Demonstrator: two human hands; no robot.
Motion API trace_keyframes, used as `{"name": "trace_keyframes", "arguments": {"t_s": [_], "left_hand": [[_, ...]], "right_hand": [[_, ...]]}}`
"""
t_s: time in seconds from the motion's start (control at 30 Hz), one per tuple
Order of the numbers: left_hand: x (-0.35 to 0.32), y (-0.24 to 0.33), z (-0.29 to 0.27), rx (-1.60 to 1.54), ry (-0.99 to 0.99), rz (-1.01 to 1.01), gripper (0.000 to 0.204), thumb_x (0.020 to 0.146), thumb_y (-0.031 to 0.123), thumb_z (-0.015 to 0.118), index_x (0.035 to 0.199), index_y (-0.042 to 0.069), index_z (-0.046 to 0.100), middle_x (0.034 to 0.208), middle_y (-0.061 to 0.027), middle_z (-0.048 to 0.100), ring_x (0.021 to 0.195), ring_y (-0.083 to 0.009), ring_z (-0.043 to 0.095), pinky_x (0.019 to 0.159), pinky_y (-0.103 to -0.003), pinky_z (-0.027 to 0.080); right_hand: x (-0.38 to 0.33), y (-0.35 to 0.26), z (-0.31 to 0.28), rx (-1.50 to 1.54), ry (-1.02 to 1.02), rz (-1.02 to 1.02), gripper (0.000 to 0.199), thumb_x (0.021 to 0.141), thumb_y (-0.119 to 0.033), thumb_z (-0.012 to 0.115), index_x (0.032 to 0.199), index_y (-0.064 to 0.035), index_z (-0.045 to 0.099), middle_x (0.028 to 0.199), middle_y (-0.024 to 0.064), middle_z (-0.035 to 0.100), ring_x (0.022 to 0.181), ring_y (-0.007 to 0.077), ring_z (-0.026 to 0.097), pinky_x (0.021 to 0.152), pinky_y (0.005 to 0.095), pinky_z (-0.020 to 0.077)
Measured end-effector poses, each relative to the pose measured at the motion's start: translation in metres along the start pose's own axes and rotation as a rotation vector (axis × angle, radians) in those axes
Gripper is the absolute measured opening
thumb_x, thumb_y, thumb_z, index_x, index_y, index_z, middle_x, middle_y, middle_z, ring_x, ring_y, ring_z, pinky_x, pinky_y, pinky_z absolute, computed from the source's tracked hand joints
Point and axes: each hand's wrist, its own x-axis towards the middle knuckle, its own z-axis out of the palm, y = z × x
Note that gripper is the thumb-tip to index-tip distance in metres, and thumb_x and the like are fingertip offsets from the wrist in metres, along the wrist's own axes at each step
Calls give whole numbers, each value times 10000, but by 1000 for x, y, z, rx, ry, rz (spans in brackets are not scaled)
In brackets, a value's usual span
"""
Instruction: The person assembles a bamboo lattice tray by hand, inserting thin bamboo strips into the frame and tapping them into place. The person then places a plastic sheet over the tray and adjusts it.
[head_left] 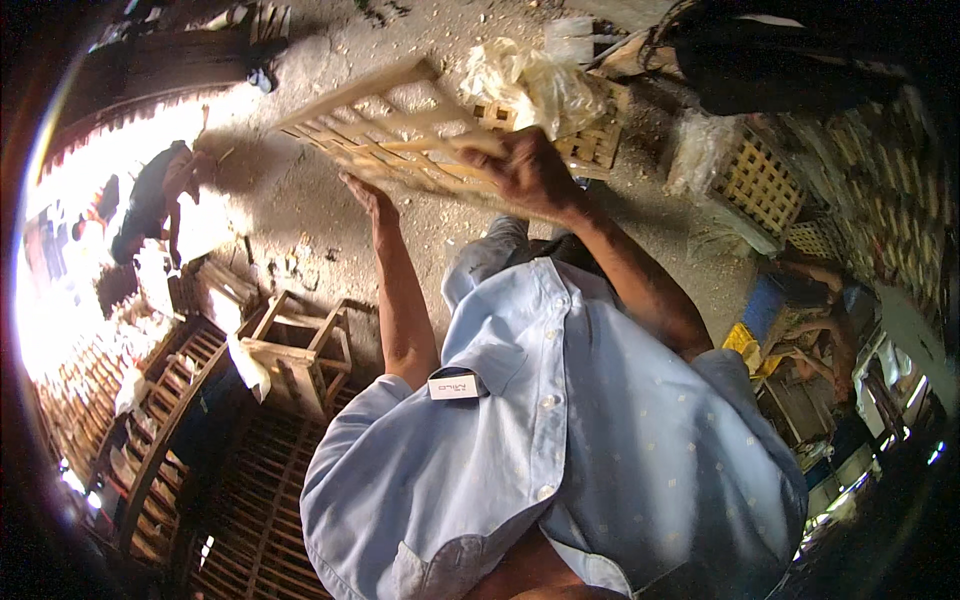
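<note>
Right grip [535, 175] curled around the near right edge of a pale wooden lattice panel [425, 145], its fingers pinching the slat, though blur hides exactly where the fingertips end. Left grip [372, 200] spread flat, fingers straight and thumb unclear, close under the panel's lower edge; whether it touches the wood cannot be told. Both forearms reach forward from the rolled sleeves of a light blue shirt [640, 430], the left nearly upright, the right slanting inward with the wrist bent over. Held up in front of the body, the panel tilts above a dusty floor [650, 235], its slats smeared by motion. It partly covers a crate [595, 150] with square holes, which crumpled clear plastic [530, 85] also hides. Far left, a bending person [155, 200] is half lost in glare; at right, another person [825, 325] sits in shadow, mostly unreadable. Dark fisheye corners cut off the surroundings.
</note>
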Motion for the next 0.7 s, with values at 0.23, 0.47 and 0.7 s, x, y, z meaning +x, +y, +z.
{"name": "trace_keyframes", "arguments": {"t_s": [0.23,0.47,0.7], "left_hand": [[-48,-6,-101,204,298,-868,874,773,647,718,1341,28,480,1403,-267,419,1137,-405,561,838,-592,519],[-101,-49,-127,-524,124,-672,400,1003,368,549,1333,142,551,1336,-104,562,1178,-330,579,944,-564,517],[-102,-39,-121,-441,172,-606,408,1011,356,535,1350,129,520,1251,-81,632,1149,-242,600,915,-523,537]], "right_hand": [[-11,150,28,651,56,599,402,934,-304,677,1120,47,615,985,164,720,826,239,732,670,345,616],[-20,283,68,823,-167,885,465,960,-368,612,1240,-1,556,1097,200,674,843,262,722,554,358,626],[-28,514,66,-591,90,902,722,830,-494,674,1333,1,517,1241,220,595,1056,311,626,882,445,526]]}}
